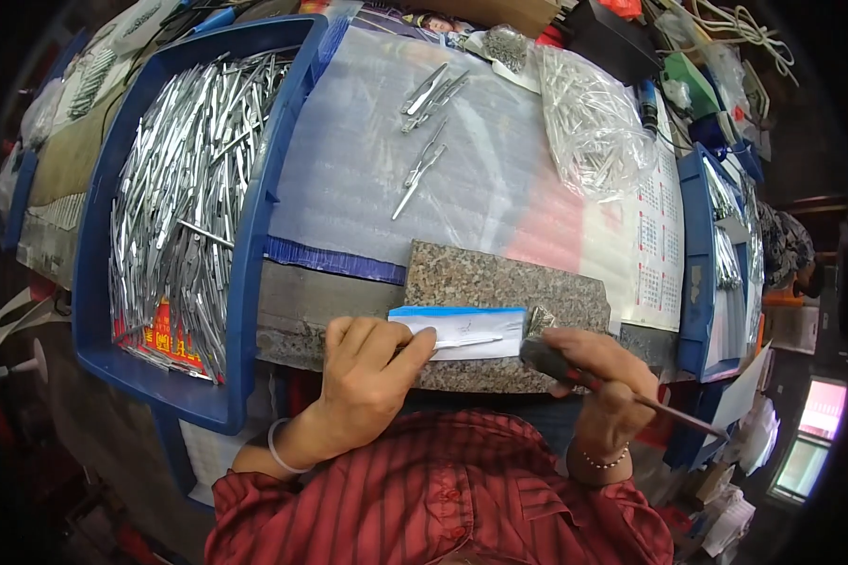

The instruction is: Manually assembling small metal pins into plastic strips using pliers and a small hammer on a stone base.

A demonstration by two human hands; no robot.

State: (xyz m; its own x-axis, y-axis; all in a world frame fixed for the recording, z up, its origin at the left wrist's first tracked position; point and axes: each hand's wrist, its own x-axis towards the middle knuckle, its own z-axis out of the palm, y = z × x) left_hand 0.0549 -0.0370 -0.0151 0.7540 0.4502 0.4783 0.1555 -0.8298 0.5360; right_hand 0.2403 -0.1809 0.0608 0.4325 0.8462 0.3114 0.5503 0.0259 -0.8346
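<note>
My left hand [367, 372] has its fingers closed on one end of a slim silver metal piece [471, 342]. That piece lies over a white paper pad [499, 351] with a blue far edge, which rests on a speckled granite slab [509, 273]. In my right hand [608, 363] is what looks like a screwdriver [546, 360]. Its thick dark handle points at the pad's right end, and the thin shaft runs out to the lower right. A small greyish block [540, 318] sits just beyond the handle; its kind is unclear.
At left stands a blue tray [252, 273] heaped with slim metal pieces. Several similar pieces [424, 165] lie on the plastic-covered table [349, 141]. A clear bag of metal parts [598, 132] is at the far right, with blue bins [695, 254] along the right edge.
</note>
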